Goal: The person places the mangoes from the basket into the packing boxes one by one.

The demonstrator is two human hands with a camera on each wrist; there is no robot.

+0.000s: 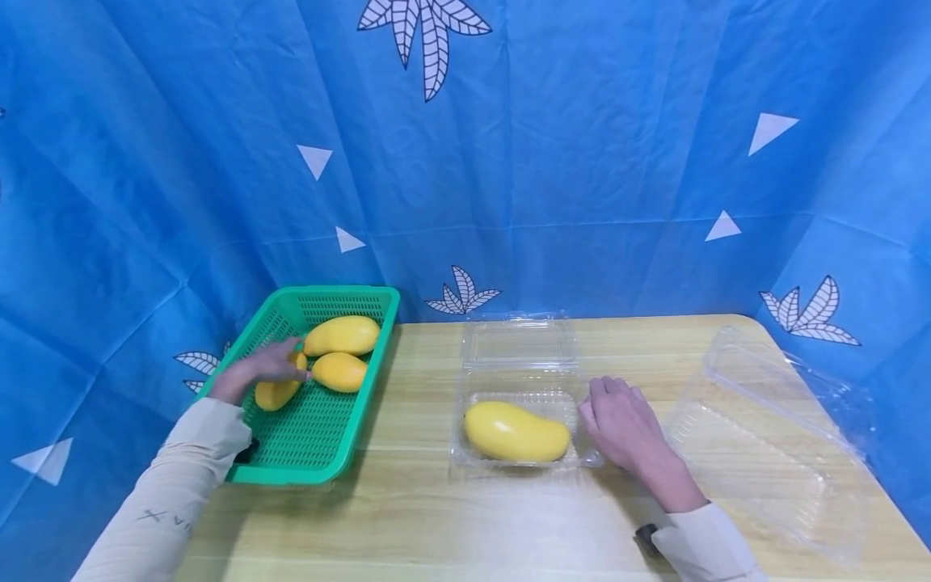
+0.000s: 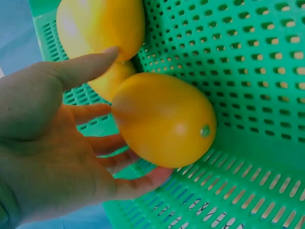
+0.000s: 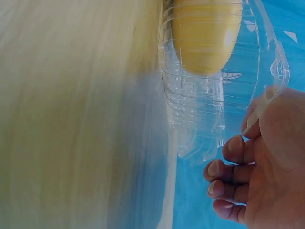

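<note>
Inside the green basket point(image 1: 349, 436), my left hand point(image 1: 276, 361) reaches over a yellow mango point(image 2: 164, 121). Its fingers touch that mango's side and underside, while the thumb stands apart from it, near another mango point(image 2: 102, 26). Two more mangoes, an upper one point(image 1: 342, 335) and a lower one point(image 1: 339, 373), lie to the hand's right. On the table, a clear plastic clamshell box point(image 1: 465, 457) lies with its lid folded back, holding one mango point(image 1: 516, 432). My right hand point(image 1: 621, 424) holds the box's right rim by the thumb, its fingers curled.
More clear plastic boxes point(image 1: 756, 453) lie on the right side of the wooden table point(image 1: 407, 517). A blue patterned cloth point(image 1: 582, 162) hangs behind the table and along both sides. The basket stands at the table's left end.
</note>
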